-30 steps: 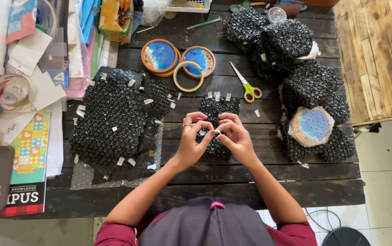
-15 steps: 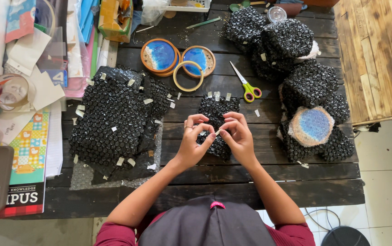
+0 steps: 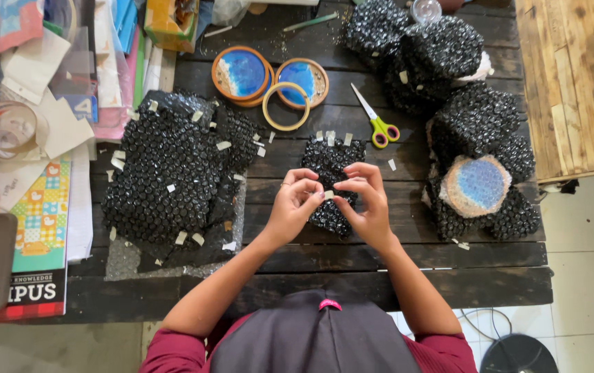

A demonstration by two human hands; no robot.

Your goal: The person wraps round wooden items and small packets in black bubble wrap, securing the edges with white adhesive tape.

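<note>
Stack of books and papers at far left. Heap of bubble wrap on dark slatted table. Left hand, fingertips pinched on small tape piece at table centre. Bubble-wrapped parcel directly beneath. Right hand, fingers pinching same tape piece. Scissors beyond. Wrapped bundles, one showing blue disc, at right.

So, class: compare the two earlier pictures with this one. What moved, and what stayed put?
Little changed. Both hands, left hand and right hand, stay together over the small bubble-wrapped bundle, fingertips pinching a scrap of tape; the fingers only shifted slightly. The scissors, tape ring and wrapped piles kept their places.
</note>
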